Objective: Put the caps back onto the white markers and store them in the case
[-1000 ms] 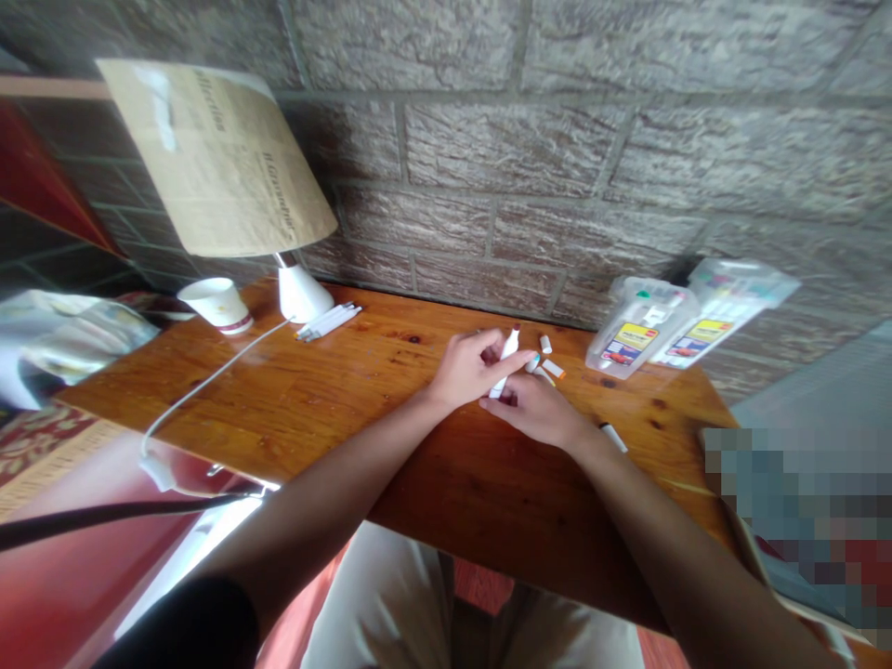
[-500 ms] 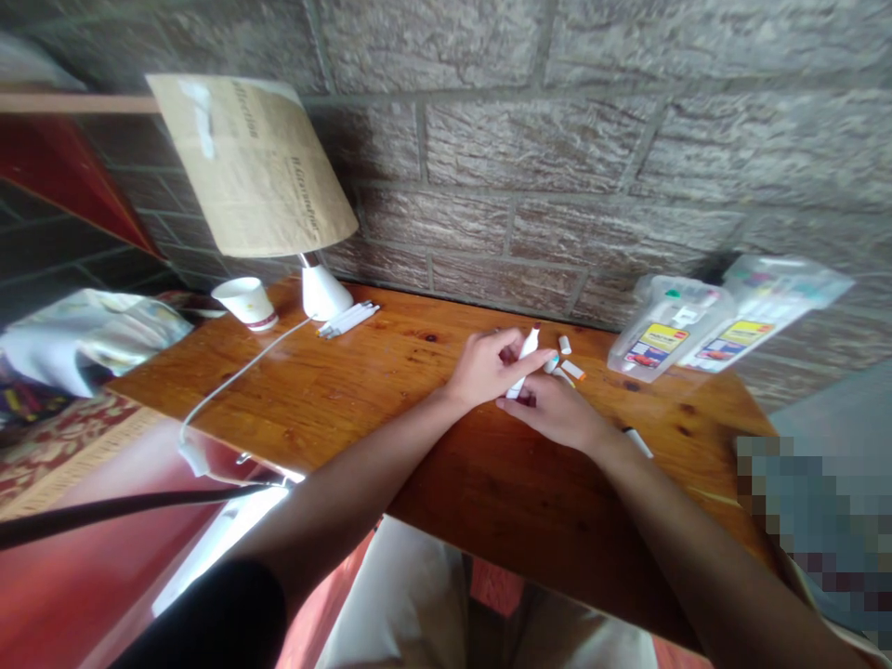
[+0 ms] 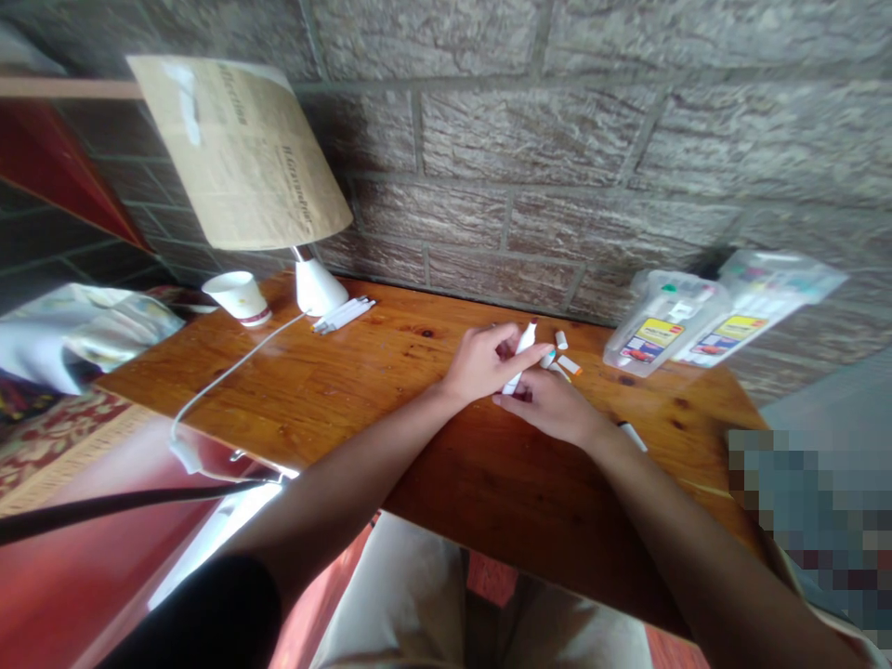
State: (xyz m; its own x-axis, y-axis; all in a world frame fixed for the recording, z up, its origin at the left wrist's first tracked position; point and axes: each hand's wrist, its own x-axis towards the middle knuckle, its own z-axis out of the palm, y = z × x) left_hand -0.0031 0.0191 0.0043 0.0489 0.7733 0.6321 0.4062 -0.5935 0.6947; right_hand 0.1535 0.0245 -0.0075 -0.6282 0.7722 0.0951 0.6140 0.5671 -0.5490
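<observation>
My left hand [image 3: 480, 360] is closed around a white marker [image 3: 519, 358] with a dark red tip that points up and away from me. My right hand [image 3: 550, 401] is curled at the lower end of the same marker, its thumb and fingers against it; part of its grip is hidden. Just beyond my hands lie a white cap [image 3: 561, 340], an orange-ended white piece [image 3: 570, 365] and a blue-ended one [image 3: 548, 357] partly covered by my fingers. A white piece with a black end [image 3: 633, 436] rests beside my right forearm.
Two clear plastic marker cases [image 3: 645, 330] stand at the back right of the wooden table [image 3: 362, 390]. At the left are a lamp [image 3: 317, 286], a paper cup [image 3: 238, 299] and several white markers [image 3: 345, 314]. The lamp's cord [image 3: 237, 362] runs over the table's left edge.
The view has shifted slightly. Both hands keep nearly the same pose on the marker; nothing else has visibly moved.
</observation>
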